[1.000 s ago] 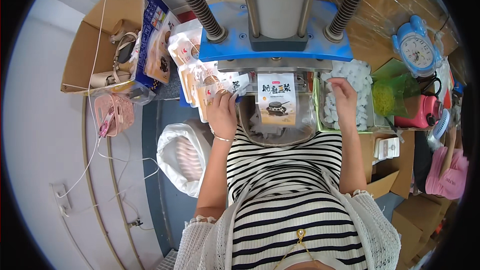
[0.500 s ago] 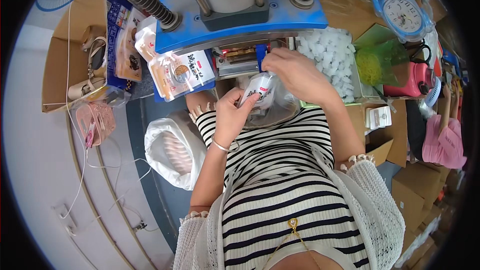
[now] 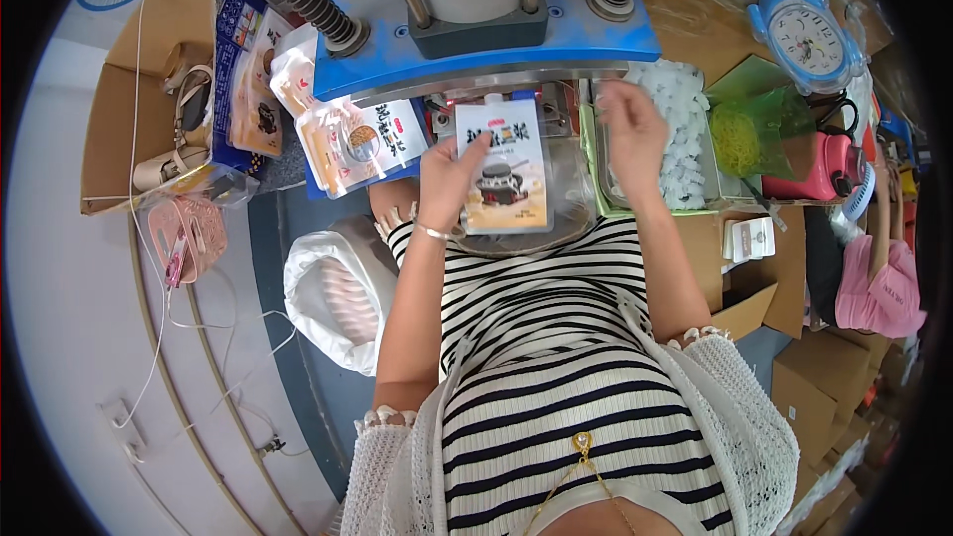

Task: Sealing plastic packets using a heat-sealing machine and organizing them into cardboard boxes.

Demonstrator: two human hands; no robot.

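My left hand (image 3: 449,177) holds a white and tan printed pouch (image 3: 514,161) by its left edge, thumb across the front. The pouch stands upright and flat toward me, with a short pale nub at its top edge, just below the press's metal bar. My right hand (image 3: 633,134) is raised at the left side of a box of small white plastic pieces (image 3: 680,134). Its fingers are smeared by motion, and whether they hold anything does not show. Behind the pouch, a clear plastic sheet (image 3: 571,194) lies at the edge of the work area.
The blue press plate (image 3: 496,52) spans the far side, flanked by springs. More printed pouches (image 3: 362,144) lie stacked at left, beside a cardboard box (image 3: 129,119). A white-lined bag (image 3: 313,303) stands below them. A blue alarm clock (image 3: 804,35) and pink device (image 3: 819,164) sit at right.
The pouch has been turned upright to face me and raised in my left hand. My right hand has left its top and moved right, toward the box of white pieces.
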